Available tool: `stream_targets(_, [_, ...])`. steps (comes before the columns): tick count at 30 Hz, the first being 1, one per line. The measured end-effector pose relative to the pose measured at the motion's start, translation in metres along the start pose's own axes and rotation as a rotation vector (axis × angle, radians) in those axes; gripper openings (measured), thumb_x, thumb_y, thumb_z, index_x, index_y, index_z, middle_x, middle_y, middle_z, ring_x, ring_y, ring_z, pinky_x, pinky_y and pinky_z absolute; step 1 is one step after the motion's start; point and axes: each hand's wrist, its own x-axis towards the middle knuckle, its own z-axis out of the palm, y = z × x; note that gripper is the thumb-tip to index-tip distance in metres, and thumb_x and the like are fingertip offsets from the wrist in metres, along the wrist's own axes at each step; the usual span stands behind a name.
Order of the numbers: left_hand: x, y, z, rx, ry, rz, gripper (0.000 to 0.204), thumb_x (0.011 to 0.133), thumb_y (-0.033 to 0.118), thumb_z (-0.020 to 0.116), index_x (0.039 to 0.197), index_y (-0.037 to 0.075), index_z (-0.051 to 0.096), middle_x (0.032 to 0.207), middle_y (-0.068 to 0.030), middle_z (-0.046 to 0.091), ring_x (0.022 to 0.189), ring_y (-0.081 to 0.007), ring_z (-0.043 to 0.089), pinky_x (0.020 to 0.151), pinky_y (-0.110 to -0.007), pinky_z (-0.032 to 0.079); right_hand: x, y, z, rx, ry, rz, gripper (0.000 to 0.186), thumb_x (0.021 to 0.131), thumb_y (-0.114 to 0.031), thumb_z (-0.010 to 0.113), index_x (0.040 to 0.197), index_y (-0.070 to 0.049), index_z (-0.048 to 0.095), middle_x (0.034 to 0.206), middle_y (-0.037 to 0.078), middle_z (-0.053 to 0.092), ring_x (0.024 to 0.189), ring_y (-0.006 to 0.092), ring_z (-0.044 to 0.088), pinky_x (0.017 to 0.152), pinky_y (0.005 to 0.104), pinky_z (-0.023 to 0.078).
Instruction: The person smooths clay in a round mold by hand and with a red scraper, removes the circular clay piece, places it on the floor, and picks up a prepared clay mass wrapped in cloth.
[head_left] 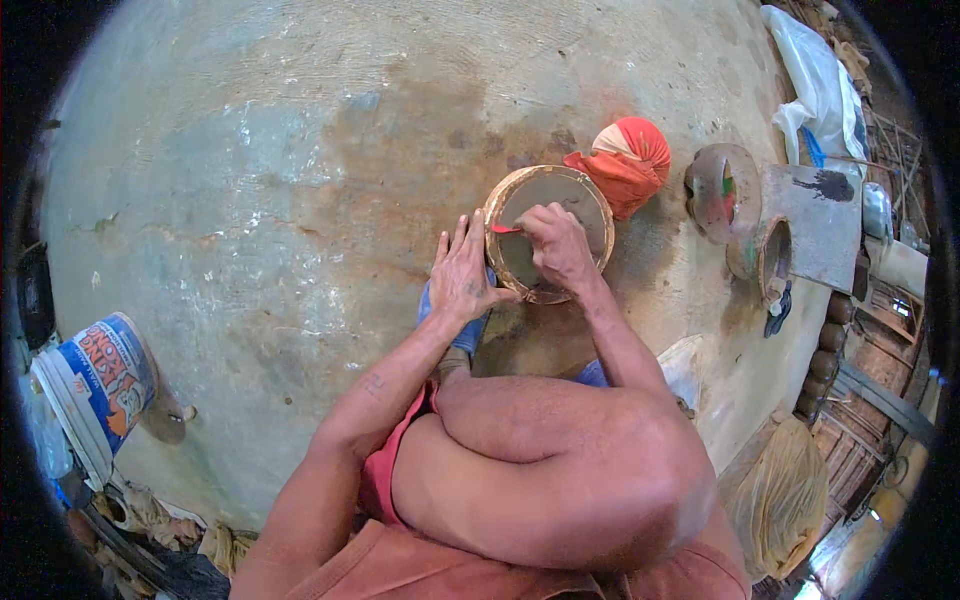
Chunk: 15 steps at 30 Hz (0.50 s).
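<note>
Between my legs stands a round, drum-like thing (545, 195) with a tan rim and a flat grey top. My left hand (463, 275) lies open against its left side, fingers stretched and thumb along the near rim. Over the grey top, my right hand (555, 240) is closed, its fingers bent round a small red strip (507, 229). The strip's flat end sticks out to the left; the rest is hidden in the fingers, so its kind does not show. A tied red cloth bundle (636, 160) with a pale patch touches the far right side of the round thing.
Two brown clay pots (722, 190) lie at the right, by a grey slab (815, 220). Behind it are white plastic sheeting (820, 75) and a metal pot (877, 211). A blue and white bucket (105, 385) stands at the left. A crumpled tan sack (785, 495) lies lower right.
</note>
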Motion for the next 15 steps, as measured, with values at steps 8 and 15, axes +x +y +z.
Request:
stream_targets(8, [-0.001, -0.001, 0.001, 0.013, -0.007, -0.019, 0.154, 0.051, 0.060, 0.097, 0.165, -0.003, 0.014, 0.169, -0.0198, 0.032, 0.158, -0.0333, 0.027, 0.129, -0.053, 0.022, -0.020, 0.017, 0.002, -0.106, -0.195, -0.153, 0.037, 0.072, -0.006, 0.071, 0.107, -0.017, 0.070, 0.106, 0.000, 0.066, 0.100, 0.0284, 0.061, 0.082, 0.0453, 0.051])
stream_targets(15, [-0.002, 0.001, 0.003, -0.008, 0.031, -0.006, 0.153, 0.051, 0.058, 0.097, 0.164, -0.004, 0.015, 0.168, -0.0214, 0.033, 0.158, -0.0337, 0.027, 0.129, -0.054, 0.022, 0.032, 0.011, 0.006, -0.133, 0.174, -0.063, 0.039, 0.075, -0.003, 0.068, 0.111, -0.017, 0.074, 0.110, 0.002, 0.068, 0.108, 0.0278, 0.062, 0.086, 0.0459, 0.049])
